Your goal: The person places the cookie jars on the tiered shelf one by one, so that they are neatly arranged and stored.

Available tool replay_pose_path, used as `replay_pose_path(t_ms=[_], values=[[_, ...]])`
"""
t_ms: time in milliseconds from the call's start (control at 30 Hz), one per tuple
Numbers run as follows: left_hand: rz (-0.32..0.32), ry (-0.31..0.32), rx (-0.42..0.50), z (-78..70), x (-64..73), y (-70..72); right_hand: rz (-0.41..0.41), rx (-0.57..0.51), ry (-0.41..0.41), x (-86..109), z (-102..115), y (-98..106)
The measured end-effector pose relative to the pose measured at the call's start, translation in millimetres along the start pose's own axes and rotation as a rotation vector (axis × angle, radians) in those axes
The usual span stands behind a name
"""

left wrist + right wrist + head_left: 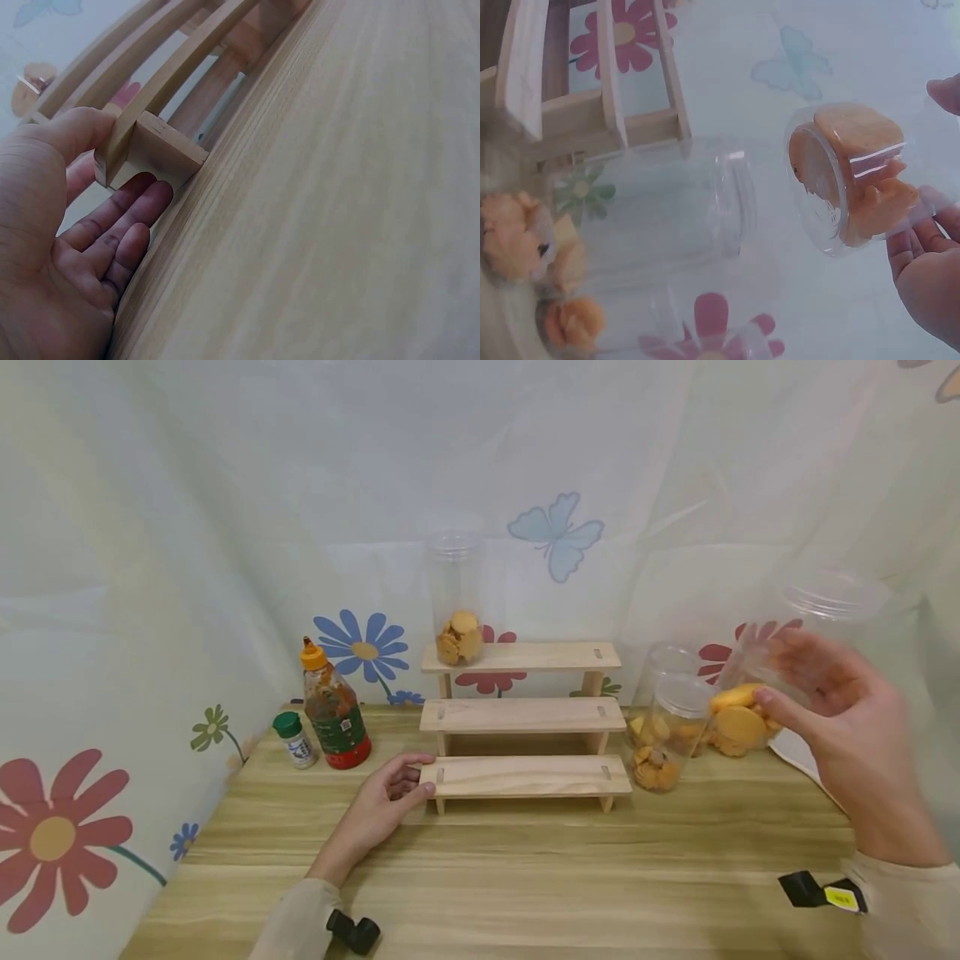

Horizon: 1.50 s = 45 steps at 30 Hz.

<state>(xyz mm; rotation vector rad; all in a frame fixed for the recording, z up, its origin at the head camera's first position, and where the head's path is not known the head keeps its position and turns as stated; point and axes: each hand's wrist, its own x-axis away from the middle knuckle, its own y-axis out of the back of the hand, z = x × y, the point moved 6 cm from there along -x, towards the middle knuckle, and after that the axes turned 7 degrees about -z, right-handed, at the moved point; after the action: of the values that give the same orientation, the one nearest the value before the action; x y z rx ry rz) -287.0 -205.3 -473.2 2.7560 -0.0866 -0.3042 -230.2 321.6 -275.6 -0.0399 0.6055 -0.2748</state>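
A three-step wooden shelf point(525, 777) stands mid-table. My left hand point(390, 802) pinches the left end of its lowest step, thumb on the board, the other fingers point(150, 202) loosely bent below it. A clear jar of cookies point(738, 727) is in my right hand point(862, 718), thumb on the near side. In the right wrist view the held jar point(855, 180) is tipped, its base raised beside the other jars. Two more clear cookie jars point(663, 743) stand at the shelf's right. Another tall jar point(457, 602) sits on the top step's left end.
At the left stand a sauce bottle point(333, 710) with an orange cap and a small green-capped shaker point(295, 742). A flowered curtain point(525, 460) hangs behind the table. A white rounded edge point(806, 760) shows behind the right hand.
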Motion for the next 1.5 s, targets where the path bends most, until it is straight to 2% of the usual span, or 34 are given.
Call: replay_pose_path(t_ms=[133,267,367,400,633,933,1200,1500], values=[[0.005,-0.001,0.004,-0.1,-0.2,1.0,0.073,-0.01,-0.029,-12.2,4,-26],[0.002,-0.008,0.001,0.5,-0.4,1.9,0.124,0.156,-0.037,-27.5,2,-56],[0.004,-0.003,0.0,1.3,-0.6,1.8,0.153,0.284,-0.01,-39.5,-2,-79],[0.005,0.002,0.001,1.4,-0.6,1.6,0.168,0.295,-0.006,-43.1,-3,-87],[0.0,0.024,-0.006,1.8,-0.3,0.8,0.271,0.149,-0.056,-65.5,-20,-149],[-0.002,0.026,-0.008,2.0,-0.5,0.7,0.351,0.097,-0.105,-82.0,-50,-208],[-0.001,0.017,-0.011,1.9,-2.2,0.1,0.365,0.119,-0.112,-88.9,-69,-240],[0.0,0.025,-0.015,2.3,-0.9,0.8,0.355,0.128,-0.166,-87.9,-88,-257]])
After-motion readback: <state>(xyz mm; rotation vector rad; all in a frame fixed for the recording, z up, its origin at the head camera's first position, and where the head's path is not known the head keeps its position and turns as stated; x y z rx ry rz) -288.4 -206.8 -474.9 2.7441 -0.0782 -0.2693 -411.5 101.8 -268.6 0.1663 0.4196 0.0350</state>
